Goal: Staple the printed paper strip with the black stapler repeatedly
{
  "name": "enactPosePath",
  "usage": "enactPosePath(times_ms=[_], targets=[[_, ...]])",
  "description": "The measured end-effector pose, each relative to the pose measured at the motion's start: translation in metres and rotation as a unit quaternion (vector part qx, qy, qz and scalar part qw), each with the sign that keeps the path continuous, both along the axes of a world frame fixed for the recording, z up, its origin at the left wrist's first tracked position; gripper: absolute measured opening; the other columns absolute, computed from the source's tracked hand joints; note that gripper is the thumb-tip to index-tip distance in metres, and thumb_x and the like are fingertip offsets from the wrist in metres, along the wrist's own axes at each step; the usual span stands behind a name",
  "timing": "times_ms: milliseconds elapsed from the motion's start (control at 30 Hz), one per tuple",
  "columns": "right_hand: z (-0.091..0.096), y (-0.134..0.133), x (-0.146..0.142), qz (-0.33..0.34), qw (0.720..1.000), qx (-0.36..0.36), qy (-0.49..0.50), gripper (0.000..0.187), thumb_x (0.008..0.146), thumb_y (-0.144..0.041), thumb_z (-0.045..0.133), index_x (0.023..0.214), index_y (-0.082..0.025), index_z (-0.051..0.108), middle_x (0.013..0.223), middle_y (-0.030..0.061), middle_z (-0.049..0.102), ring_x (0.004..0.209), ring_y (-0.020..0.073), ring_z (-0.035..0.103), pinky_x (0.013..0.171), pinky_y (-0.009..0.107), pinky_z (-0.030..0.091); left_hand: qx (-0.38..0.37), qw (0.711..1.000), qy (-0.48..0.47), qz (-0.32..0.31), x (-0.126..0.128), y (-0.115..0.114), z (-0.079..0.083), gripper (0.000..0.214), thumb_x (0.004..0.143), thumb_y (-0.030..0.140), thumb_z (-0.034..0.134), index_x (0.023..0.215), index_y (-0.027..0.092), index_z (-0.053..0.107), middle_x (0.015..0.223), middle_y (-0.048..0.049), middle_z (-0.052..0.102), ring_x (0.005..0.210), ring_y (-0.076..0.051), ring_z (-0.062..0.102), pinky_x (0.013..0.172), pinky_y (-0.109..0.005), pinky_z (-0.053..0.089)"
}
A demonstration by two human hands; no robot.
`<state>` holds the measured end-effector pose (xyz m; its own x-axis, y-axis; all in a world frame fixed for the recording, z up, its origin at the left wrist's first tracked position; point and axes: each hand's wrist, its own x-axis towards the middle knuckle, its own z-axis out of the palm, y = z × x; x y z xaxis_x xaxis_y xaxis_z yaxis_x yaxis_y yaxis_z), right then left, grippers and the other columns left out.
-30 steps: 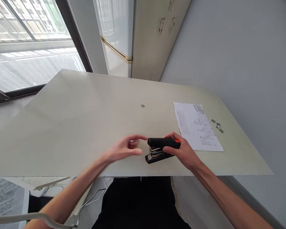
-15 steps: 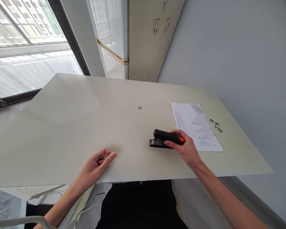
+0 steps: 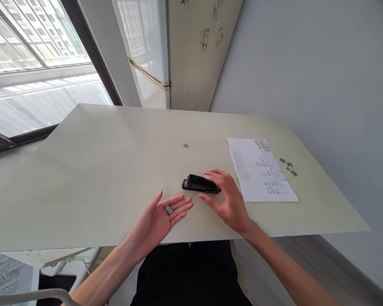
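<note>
My left hand [image 3: 162,214] is turned palm up with its fingers stretched out. On its fingers lies a small grey strip of staples [image 3: 169,209]. The black stapler [image 3: 201,184] rests on the table, its top arm lowered close to the base. Over the stapler's right end is my right hand [image 3: 226,197], thumb and fingers apart. Its fingers partly cover the stapler's orange-red part, and whether they touch it I cannot tell.
A printed sheet of paper [image 3: 258,170] lies on the white table [image 3: 115,170], right of the stapler. Several staple strips [image 3: 289,167] are beyond it, and a single strip [image 3: 185,145] lies farther back. A fridge [image 3: 191,76] stands behind the table, beside a grey wall [image 3: 290,63].
My left hand has turned up and unfolded, showing the staple strip, and moved right. The stapler has shifted left and closed down onto the table; my right hand has loosened its grip.
</note>
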<state>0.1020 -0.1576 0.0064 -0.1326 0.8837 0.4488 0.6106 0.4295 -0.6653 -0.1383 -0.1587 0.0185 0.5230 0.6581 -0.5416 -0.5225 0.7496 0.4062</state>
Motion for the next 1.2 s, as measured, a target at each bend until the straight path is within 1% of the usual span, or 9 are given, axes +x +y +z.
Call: enactPosePath(times_ms=[67, 233, 433, 600, 733, 800, 900, 1067, 1200], targets=[[0.014, -0.02, -0.01, 0.021, 0.997, 0.056, -0.052, 0.036, 0.097, -0.032, 0.071, 0.132, -0.029, 0.062, 0.138, 0.0082, 0.068, 0.142, 0.03, 0.053, 0.115, 0.054, 0.047, 0.011, 0.999, -0.029, -0.011, 0.013, -0.002, 0.004, 0.062, 0.108, 0.054, 0.041, 0.129, 0.004, 0.07, 0.142, -0.0212, 0.065, 0.142, -0.033, 0.054, 0.125, -0.043, 0.035], [0.018, -0.053, -0.03, -0.034, 0.992, 0.029, -0.121, 0.024, 0.098, -0.035, 0.07, 0.119, -0.022, 0.068, 0.154, 0.0147, 0.054, 0.151, 0.0367, 0.04, 0.114, 0.058, 0.049, 0.017, 0.995, -0.058, -0.074, 0.045, -0.008, 0.019, 0.065, 0.108, 0.059, 0.036, 0.132, 0.009, 0.069, 0.14, -0.0184, 0.067, 0.144, -0.034, 0.051, 0.126, -0.048, 0.031], [0.017, -0.062, -0.009, -0.067, 0.992, 0.061, -0.091, 0.013, 0.103, -0.022, 0.062, 0.113, -0.024, 0.07, 0.143, 0.0114, 0.063, 0.142, 0.0308, 0.053, 0.112, 0.053, 0.053, 0.059, 0.988, -0.016, -0.145, 0.078, -0.007, 0.021, 0.06, 0.105, 0.062, 0.044, 0.129, 0.014, 0.071, 0.133, -0.016, 0.069, 0.136, -0.033, 0.057, 0.118, -0.046, 0.039], [0.016, -0.053, 0.096, -0.171, 0.98, 0.042, -0.088, 0.017, 0.105, -0.029, 0.059, 0.119, -0.027, 0.069, 0.128, 0.0078, 0.073, 0.121, 0.0261, 0.068, 0.103, 0.046, 0.057, 0.203, 0.952, 0.111, -0.201, 0.071, 0.014, 0.013, 0.039, 0.103, 0.052, 0.058, 0.117, 0.019, 0.073, 0.121, -0.0115, 0.071, 0.115, -0.025, 0.065, 0.101, -0.036, 0.051], [-0.011, -0.032, 0.211, -0.312, 0.943, -0.025, -0.117, 0.028, 0.104, -0.044, 0.057, 0.113, -0.023, 0.072, 0.111, 0.0089, 0.078, 0.092, 0.026, 0.074, 0.079, 0.041, 0.06, 0.291, 0.912, 0.166, -0.238, 0.036, 0.045, 0.004, 0.035, 0.101, 0.051, 0.064, 0.091, 0.017, 0.069, 0.078, -0.0033, 0.063, 0.061, -0.011, 0.054, 0.05, -0.021, 0.042], [-0.028, -0.02, 0.253, -0.344, 0.928, -0.054, -0.134, 0.032, 0.103, -0.046, 0.056, 0.11, -0.022, 0.074, 0.11, 0.0107, 0.078, 0.088, 0.0262, 0.073, 0.077, 0.041, 0.058, 0.289, 0.919, 0.198, -0.179, 0.018, 0.059, -0.003, 0.037, 0.097, 0.053, 0.067, 0.089, 0.017, 0.067, 0.068, 0.0008, 0.054, 0.05, -0.007, 0.04, 0.041, -0.019, 0.03], [-0.047, -0.003, 0.283, -0.378, 0.909, -0.081, -0.157, 0.034, 0.102, -0.047, 0.054, 0.108, -0.021, 0.076, 0.11, 0.0109, 0.077, 0.076, 0.0237, 0.071, 0.076, 0.041, 0.056, 0.302, 0.912, 0.27, -0.063, -0.001, 0.075, -0.011, 0.041, 0.094, 0.057, 0.069, 0.084, 0.017, 0.065, 0.064, 0.0029, 0.05, 0.046, -0.006, 0.035, 0.042, -0.019, 0.033], [-0.059, 0.006, 0.282, -0.407, 0.898, -0.06, -0.159, 0.04, 0.1, -0.052, 0.053, 0.111, -0.02, 0.075, 0.112, 0.0143, 0.075, 0.098, 0.0314, 0.069, 0.082, 0.045, 0.054, 0.324, 0.864, 0.376, 0.081, -0.009, 0.091, -0.019, 0.037, 0.088, 0.057, 0.076, 0.094, 0.021, 0.068, 0.075, 0.0008, 0.057, 0.055, -0.01, 0.046, 0.046, -0.021, 0.039], [-0.057, -0.012, 0.266, -0.411, 0.902, -0.041, -0.122, 0.042, 0.101, -0.055, 0.054, 0.119, -0.021, 0.071, 0.116, 0.013, 0.074, 0.079, 0.0238, 0.068, 0.079, 0.043, 0.055, 0.365, 0.813, 0.448, 0.07, -0.011, 0.1, -0.024, 0.037, 0.089, 0.057, 0.074, 0.096, 0.021, 0.067, 0.075, -0.0001, 0.06, 0.058, -0.013, 0.048, 0.053, -0.025, 0.041]])
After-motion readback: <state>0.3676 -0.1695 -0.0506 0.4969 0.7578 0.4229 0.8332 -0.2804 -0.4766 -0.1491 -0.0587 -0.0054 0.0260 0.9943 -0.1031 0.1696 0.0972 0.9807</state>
